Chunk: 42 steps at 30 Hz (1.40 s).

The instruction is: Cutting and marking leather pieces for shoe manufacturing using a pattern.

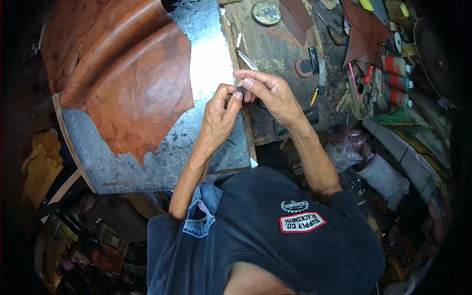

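My left hand is closed, thumb and fingers gripping a small dark piece whose kind I cannot make out. Right beside it, my right hand has its thumb pressed toward its bent fingers, with the forefinger stretched over the top. Whatever those fingers hold is hidden. Just beyond the right fingertips shows a narrow silver blade; I cannot tell whether it touches the hand. Left of both hands, a large brown leather hide drapes over a grey metal-topped table.
A worn wooden bench adjoins on the right. On it are a round tin, leather scraps, a yellow pencil, a round brown disc and a pink stick. Several bottles with red lids line its right edge.
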Available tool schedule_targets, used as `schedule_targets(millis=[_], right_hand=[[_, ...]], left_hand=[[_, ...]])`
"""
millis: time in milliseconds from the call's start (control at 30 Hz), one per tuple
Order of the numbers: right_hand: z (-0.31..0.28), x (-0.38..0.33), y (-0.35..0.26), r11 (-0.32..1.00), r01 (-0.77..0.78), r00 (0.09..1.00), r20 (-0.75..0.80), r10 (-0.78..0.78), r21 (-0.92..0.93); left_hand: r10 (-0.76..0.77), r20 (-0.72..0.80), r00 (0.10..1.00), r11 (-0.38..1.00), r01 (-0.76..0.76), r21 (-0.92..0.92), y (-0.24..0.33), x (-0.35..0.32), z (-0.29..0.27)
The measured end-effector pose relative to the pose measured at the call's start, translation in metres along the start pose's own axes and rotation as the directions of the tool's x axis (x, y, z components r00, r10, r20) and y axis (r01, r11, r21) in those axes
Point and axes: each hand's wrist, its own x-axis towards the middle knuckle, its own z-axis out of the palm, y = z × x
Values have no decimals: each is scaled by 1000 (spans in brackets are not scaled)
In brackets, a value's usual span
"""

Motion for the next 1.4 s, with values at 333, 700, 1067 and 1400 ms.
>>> schedule_targets(millis=[333,700,1067,1400], right_hand=[[4,-1,-1,998,-23,995,-94,28,55],[1,0,-4,996,1,999,-33,-4,-87],[2,0,-6,967,-42,997,54,58,-251],[3,4,3,989,-68,996,41,73,-131]], left_hand=[[-29,-5,1000,996,28,-80,0,0,4],[-58,-23,998,997,57,-50,0,-4,5],[-95,-37,995,978,87,-188,-8,-11,9],[-88,-15,996,986,85,-144,-5,-8,5]])
